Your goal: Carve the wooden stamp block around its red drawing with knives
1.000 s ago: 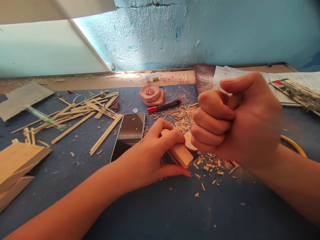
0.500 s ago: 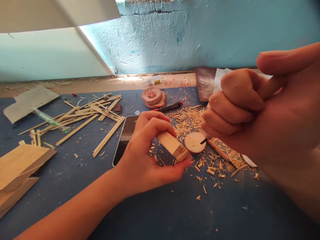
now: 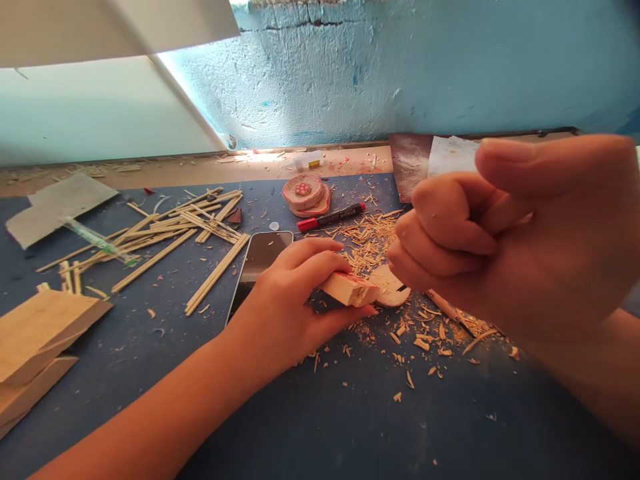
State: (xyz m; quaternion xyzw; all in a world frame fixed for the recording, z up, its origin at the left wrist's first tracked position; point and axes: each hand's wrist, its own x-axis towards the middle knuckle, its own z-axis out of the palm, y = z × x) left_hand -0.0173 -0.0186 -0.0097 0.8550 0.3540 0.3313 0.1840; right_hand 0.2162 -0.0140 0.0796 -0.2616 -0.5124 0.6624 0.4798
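Observation:
Between the thumb and fingers of my left hand (image 3: 295,297) is a small pale wooden block (image 3: 343,288), its end facing right and reddish marking on its upper face. To the right, my right hand (image 3: 450,233) is raised in a fist, thumb on top. A thin dark tip (image 3: 401,288) shows below that fist, apparently of a carving tool whose handle the fingers hide. Behind the block's end lies a round wooden disc (image 3: 393,279), partly covered. A wooden-handled tool with a dark point (image 3: 450,312) rests among the wood shavings (image 3: 370,243).
A phone (image 3: 265,257) lies beside my left hand. Thin wooden sticks (image 3: 215,277) are scattered left, with larger wood blocks (image 3: 45,327) nearer me. A red-capped marker (image 3: 333,217), decorated wooden slices (image 3: 303,192) and sandpaper (image 3: 411,163) lie toward the blue wall (image 3: 310,87).
My left hand has turned the block, so its red-marked face now shows. My right fist has moved left and slightly down, closer to the block.

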